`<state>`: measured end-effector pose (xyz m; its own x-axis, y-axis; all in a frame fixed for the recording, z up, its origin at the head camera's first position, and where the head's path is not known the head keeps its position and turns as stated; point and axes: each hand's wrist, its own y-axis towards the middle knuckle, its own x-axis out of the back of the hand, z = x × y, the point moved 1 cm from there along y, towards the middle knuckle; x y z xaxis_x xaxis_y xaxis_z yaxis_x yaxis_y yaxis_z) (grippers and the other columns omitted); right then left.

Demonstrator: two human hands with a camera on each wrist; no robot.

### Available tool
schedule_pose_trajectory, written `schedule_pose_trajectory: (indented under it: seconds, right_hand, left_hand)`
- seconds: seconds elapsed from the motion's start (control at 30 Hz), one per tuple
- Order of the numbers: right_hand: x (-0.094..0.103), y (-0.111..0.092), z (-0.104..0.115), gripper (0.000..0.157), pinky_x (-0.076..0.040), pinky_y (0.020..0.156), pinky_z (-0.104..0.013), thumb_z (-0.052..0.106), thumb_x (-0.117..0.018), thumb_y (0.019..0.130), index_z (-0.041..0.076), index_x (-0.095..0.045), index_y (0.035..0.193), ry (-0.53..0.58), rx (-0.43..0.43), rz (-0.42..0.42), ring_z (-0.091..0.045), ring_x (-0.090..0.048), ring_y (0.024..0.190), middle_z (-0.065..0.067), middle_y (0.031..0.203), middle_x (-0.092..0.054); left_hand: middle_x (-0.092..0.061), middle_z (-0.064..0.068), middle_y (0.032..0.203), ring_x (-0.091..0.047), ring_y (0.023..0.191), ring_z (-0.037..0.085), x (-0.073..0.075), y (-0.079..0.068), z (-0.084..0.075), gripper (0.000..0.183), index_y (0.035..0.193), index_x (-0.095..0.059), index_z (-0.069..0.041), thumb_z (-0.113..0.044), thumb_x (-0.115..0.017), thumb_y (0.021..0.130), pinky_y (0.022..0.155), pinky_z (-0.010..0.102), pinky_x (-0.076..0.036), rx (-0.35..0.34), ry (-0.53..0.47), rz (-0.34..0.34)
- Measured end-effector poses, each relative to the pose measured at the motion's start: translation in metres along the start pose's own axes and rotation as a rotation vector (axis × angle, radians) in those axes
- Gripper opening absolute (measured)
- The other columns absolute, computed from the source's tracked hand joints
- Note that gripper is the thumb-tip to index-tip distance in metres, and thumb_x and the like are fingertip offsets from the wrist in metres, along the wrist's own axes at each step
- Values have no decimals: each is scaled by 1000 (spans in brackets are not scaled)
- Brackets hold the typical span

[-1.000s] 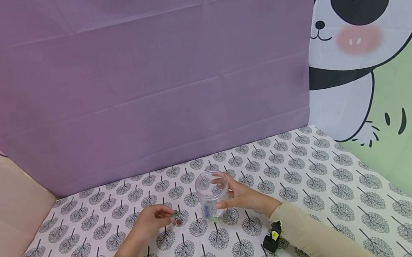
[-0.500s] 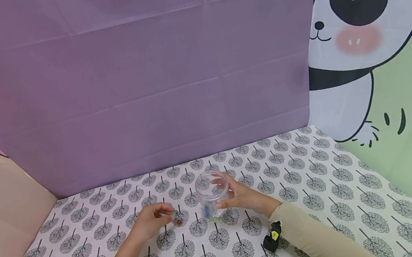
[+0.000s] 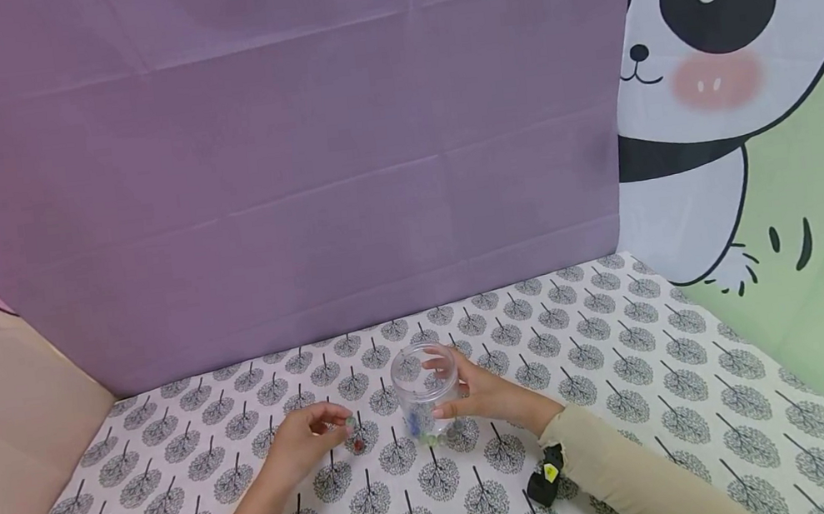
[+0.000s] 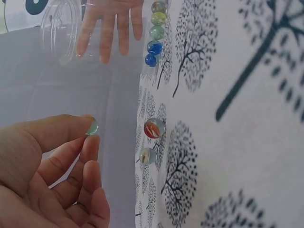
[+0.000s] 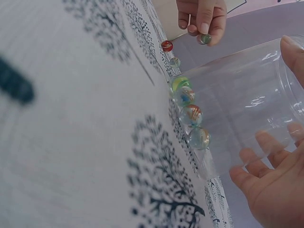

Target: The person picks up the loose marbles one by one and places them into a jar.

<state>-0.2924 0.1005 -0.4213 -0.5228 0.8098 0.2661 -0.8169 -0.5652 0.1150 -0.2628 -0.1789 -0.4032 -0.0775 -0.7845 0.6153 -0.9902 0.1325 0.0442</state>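
Note:
My left hand (image 3: 299, 445) pinches a pale green glass marble (image 4: 93, 127) between thumb and forefinger, held above the table left of the jar. Under it, a red-and-clear marble (image 4: 153, 128) and a clear marble with a pale swirl (image 4: 147, 156) lie on the cloth. A clear plastic jar (image 3: 408, 383) stands upright with its mouth uncovered. Around its right side curves my right hand (image 3: 481, 392), thumb in front and fingers behind. Several marbles (image 5: 193, 115) rest on the jar's bottom, among them blue (image 4: 154, 47), green and yellow ones.
A white cloth with a black tree print (image 3: 574, 433) covers the table. Behind it hangs a purple backdrop (image 3: 282, 170); a panda-patterned sheet (image 3: 685, 203) is at the right and a beige panel (image 3: 14, 416) at the left.
My left hand has risen slightly and shifted a little right with the green marble pinched in it. My right hand and the jar have stayed in place.

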Motion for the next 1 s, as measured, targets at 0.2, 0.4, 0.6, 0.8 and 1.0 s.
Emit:
schedule_pose_trajectory:
  seconds: [0.2,0.4,0.6,0.8,1.0]
  right_hand:
    - [0,0,0,88,-28,108,-50,19,-74,80,35,-19,147,3,-7,1,-38,-34,134,-10,150,-30]
    - [0,0,-1,89,-30,106,-54,21,-74,80,33,-18,148,3,-41,-2,-39,-36,132,-6,151,-29]
    - [0,0,-1,88,-28,108,-51,20,-74,80,31,-19,147,1,-27,-10,-38,-34,133,-8,150,-30]
    - [1,0,-2,88,-30,106,-54,20,-74,81,36,-18,147,-9,-48,-3,-39,-36,132,-4,151,-30]
    - [2,1,-3,87,-29,108,-52,22,-75,80,35,-19,147,-16,-39,-1,-34,-33,134,-3,150,-31]
  left_hand:
    - [-65,1,89,-53,77,15,-1,-2,-6,18,99,-68,-8,-9,-70,82,60,22,-45,-7,-9,-21]
    - [-66,2,88,-52,73,13,-1,-3,-9,17,98,-69,-7,-6,-69,82,57,21,-44,-56,-17,-40]
    - [-66,2,86,-53,72,14,-3,0,-11,20,101,-69,-6,-7,-70,81,56,21,-44,-63,-45,-42]
    - [-66,2,88,-54,74,14,-5,0,-17,20,101,-69,-6,-8,-70,81,59,22,-45,-70,-77,-56]
    - [-64,4,87,-53,71,13,-7,-2,-23,21,102,-69,-6,-10,-71,82,59,22,-45,-66,-135,-66]
